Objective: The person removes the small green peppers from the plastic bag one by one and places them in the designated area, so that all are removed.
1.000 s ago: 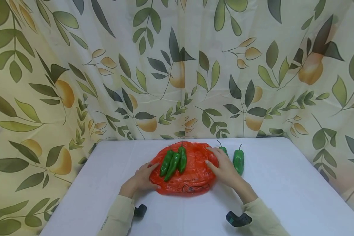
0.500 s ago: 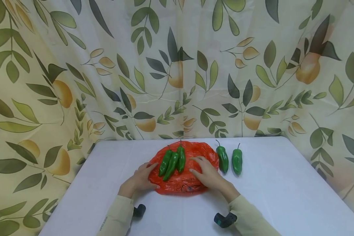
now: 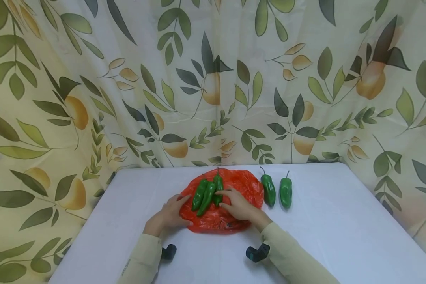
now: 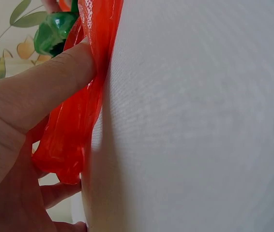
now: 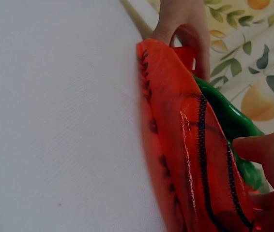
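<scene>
A red plastic bag [image 3: 243,189] with dark printing lies flat on the white table [image 3: 316,236]. At its left edge my left hand [image 3: 172,213] grips the plastic, thumb [image 4: 71,63] on top and fingers partly hidden beneath. Three green peppers lie on the bag: a left pepper [image 3: 200,194], a middle pepper [image 3: 207,198] and a right pepper [image 3: 218,182]. My right hand [image 3: 238,205] reaches round the right pepper from the right, fingers across it and thumb at its lower part. The right wrist view has the thumb [image 5: 258,146] against green pepper skin [image 5: 226,113].
Two more green peppers, one [image 3: 268,190] close by the bag's right edge and another [image 3: 285,193] farther right, lie on the table with stems pointing away. Behind the table's far edge hangs a leaf-and-fruit patterned curtain [image 3: 213,86].
My right hand has moved left, from the bag's right edge to the right pepper on it. The two peppers beside the bag are now fully uncovered. My left hand keeps its place.
</scene>
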The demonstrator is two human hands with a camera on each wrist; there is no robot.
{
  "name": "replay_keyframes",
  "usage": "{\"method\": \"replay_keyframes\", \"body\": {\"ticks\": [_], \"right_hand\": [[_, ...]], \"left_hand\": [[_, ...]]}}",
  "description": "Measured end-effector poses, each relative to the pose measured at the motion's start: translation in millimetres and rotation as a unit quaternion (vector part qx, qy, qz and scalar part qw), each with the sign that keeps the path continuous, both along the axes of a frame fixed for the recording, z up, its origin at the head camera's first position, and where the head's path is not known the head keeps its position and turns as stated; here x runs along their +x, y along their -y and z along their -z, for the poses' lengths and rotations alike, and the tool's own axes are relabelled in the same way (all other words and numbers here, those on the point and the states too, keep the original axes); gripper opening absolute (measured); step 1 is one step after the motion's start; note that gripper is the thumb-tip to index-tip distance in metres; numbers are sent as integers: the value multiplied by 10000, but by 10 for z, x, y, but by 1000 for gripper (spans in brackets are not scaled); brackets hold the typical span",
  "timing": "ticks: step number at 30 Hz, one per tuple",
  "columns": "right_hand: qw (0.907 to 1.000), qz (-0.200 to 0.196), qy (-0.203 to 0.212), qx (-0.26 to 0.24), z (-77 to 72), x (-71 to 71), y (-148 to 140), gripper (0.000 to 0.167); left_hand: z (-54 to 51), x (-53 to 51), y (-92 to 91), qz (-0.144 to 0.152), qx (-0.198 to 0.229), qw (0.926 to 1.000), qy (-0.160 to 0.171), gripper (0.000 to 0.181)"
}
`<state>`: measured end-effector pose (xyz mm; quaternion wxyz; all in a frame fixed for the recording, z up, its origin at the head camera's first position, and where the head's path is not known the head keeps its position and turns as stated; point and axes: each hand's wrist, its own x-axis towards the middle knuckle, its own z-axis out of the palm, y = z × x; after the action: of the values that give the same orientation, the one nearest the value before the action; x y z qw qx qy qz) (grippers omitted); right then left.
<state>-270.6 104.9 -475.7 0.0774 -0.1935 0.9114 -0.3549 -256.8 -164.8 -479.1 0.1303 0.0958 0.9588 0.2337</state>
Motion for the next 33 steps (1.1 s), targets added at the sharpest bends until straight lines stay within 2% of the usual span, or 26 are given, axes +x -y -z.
{"method": "replay_keyframes", "body": {"ticks": [4, 7, 12, 17, 22, 27, 33], "right_hand": [[9996, 1, 295, -9, 18, -40, 12, 46], [9994, -2, 331, -116, 21, -63, 19, 45], [9989, 66, 271, -373, 61, -110, 55, 35], [9966, 376, 78, -733, 116, -172, 107, 19], [9937, 713, -56, -863, 81, -175, 84, 11], [9941, 904, -39, -602, 30, -142, 29, 17], [9972, 655, 65, -348, 4, -116, -32, 37]], "left_hand": [[-15, -12, -8, -4, -37, 10000, -11, 92], [-23, -18, -10, 12, -52, 10000, -30, 91], [-5, -26, -4, 5, -75, 10000, -35, 92], [3, -19, -4, -23, -56, 10000, -32, 93], [8, -19, -17, -90, -7, 10000, -10, 94], [13, -22, -18, -126, -3, 9999, 31, 94], [1, -9, -20, -109, -5, 9999, 26, 94]]}}
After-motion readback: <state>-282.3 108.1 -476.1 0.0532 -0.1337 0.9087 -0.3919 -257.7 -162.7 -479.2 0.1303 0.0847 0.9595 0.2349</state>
